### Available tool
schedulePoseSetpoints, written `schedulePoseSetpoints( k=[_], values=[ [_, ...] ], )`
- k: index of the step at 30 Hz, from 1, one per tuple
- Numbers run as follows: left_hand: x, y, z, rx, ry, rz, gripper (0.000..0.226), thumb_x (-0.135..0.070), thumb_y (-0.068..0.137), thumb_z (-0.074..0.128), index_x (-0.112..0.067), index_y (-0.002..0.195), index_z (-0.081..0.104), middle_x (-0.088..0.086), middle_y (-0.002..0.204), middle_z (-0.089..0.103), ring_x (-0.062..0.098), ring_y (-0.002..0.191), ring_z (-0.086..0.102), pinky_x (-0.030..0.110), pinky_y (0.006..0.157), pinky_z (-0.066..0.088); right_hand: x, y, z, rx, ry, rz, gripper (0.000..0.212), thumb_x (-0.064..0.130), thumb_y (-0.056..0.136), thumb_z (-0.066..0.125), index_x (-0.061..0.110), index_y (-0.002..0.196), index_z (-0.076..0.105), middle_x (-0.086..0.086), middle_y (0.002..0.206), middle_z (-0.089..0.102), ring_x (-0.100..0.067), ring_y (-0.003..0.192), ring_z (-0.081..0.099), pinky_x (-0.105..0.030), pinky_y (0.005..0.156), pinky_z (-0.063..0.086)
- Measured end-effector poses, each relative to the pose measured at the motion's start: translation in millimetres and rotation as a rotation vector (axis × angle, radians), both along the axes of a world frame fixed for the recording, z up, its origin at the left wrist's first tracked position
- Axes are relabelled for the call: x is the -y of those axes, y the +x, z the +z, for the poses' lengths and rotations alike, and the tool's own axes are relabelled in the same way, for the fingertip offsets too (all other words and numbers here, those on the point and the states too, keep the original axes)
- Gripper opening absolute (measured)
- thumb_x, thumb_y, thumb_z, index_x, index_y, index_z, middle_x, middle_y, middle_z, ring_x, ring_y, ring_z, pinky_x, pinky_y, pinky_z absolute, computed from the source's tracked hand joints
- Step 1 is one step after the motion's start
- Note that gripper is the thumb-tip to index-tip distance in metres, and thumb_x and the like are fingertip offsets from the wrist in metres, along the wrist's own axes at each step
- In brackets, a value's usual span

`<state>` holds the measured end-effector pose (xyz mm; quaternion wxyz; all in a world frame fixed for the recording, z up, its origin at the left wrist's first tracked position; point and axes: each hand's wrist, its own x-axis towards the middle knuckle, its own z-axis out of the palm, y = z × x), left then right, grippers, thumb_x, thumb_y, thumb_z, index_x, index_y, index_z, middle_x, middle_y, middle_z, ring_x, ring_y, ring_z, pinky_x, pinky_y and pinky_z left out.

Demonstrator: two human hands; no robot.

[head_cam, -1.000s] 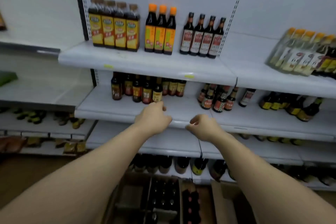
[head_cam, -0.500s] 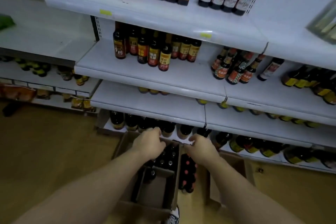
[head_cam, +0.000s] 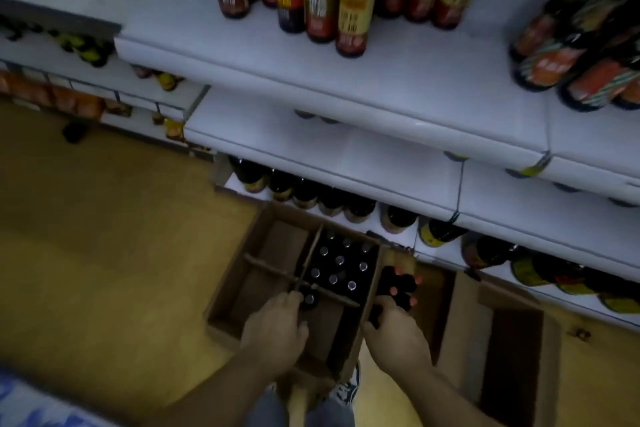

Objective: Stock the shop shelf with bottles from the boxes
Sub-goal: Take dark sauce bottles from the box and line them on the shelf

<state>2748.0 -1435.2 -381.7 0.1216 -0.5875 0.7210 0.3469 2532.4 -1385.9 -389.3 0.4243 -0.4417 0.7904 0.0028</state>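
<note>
Shop aisle, tan floor (head_cam: pixel 104 236), white shelving, dim light. One second earlier both hands were up at the lip of the middle shelf (head_cam: pixel 381 80), loosely curled and holding nothing; half a second earlier they were dropping toward the floor boxes. At this frame they had arrived, and the view had tilted down with them. Left hand (head_cam: pixel 273 329) sat over the divided cardboard box (head_cam: pixel 239 253), fingers curled forward with the tips right at one bottle cap (head_cam: pixel 309 299) by the divider crossing. It was touching or nearly so; too blurred to tell if it had closed on the neck. Right hand (head_cam: pixel 394 336) reached across the wall into the second box (head_cam: pixel 433 295), fingers bent down at the near edge of the red-capped bottles (head_cam: pixel 398 282). Same problem there: I couldn't tell whether it had hold of one. Stock location: dark-capped bottles (head_cam: pixel 341 263) stood packed in the far-right compartment of the divided box, the red-capped ones clustered in the box beside it, all upright, none lifted. The left compartments of the divided box looked empty. My read: the previous placement was finished and a new two-handed pick had started, one bottle per hand. The middle shelf had bare board in front of its standing bottles (head_cam: pixel 322 3), so room remained. With a fair number of bottles left in both boxes, the job looked well short of done.
</note>
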Motion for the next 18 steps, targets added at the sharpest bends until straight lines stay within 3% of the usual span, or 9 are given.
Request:
schedulePoseSetpoints(
  k=[3, 6, 10, 14, 18],
  values=[
    [6.0, -3.5, -51.6, 0.025, 0.041, 0.01, 0.038, -0.039, 0.102, 0.051, -0.026, 0.137, 0.045, -0.005, 0.132, 0.053, 0.018, 0.122, 0.055, 0.037, 0.093, 0.05, 6.7, -0.9, -55.5, 0.01, 0.051, -0.004, 0.05, 0.039, 0.099, 0.057, 0.029, 0.145, 0.041, 0.002, 0.088, 0.066, -0.016, 0.069, 0.064, -0.029, 0.049, 0.039],
    [13.9, -7.2, -109.7, 0.037, 0.084, 0.003, 0.041, -0.038, 0.101, 0.052, -0.025, 0.139, 0.044, -0.004, 0.137, 0.052, 0.021, 0.123, 0.055, 0.037, 0.093, 0.049, 14.6, -2.2, -116.3, -0.017, 0.064, 0.026, 0.044, 0.035, 0.099, 0.058, 0.028, 0.141, 0.047, 0.004, 0.086, 0.067, -0.012, 0.067, 0.064, -0.029, 0.049, 0.045],
    [24.9, -11.9, -197.2, 0.087, 0.129, -0.024, 0.046, -0.039, 0.1, 0.054, -0.026, 0.142, 0.043, 0.0, 0.141, 0.052, 0.024, 0.121, 0.057, 0.041, 0.094, 0.052, 28.5, -4.3, -203.0, -0.01, 0.069, 0.018, 0.042, 0.035, 0.098, 0.058, 0.024, 0.137, 0.048, -0.003, 0.096, 0.066, -0.022, 0.074, 0.066, -0.036, 0.058, 0.056],
    [33.0, -14.2, -282.3, 0.145, 0.169, -0.072, 0.056, -0.038, 0.101, 0.054, -0.023, 0.151, 0.034, 0.007, 0.146, 0.048, 0.03, 0.12, 0.059, 0.037, 0.09, 0.051, 49.6, -5.8, -287.4, -0.013, 0.027, -0.021, 0.045, 0.04, 0.095, 0.059, 0.03, 0.137, 0.045, -0.009, 0.102, 0.067, -0.031, 0.081, 0.068, -0.038, 0.062, 0.056],
    [38.8, -19.8, -365.6, 0.163, 0.271, -0.038, 0.064, -0.042, 0.102, 0.055, -0.026, 0.156, 0.025, 0.013, 0.157, 0.039, 0.034, 0.13, 0.055, 0.041, 0.096, 0.049, 69.0, -9.2, -360.3, -0.071, -0.001, -0.055, 0.054, 0.026, 0.093, 0.066, 0.026, 0.142, 0.043, -0.016, 0.117, 0.064, -0.04, 0.099, 0.067, -0.041, 0.076, 0.056]
  ],
)
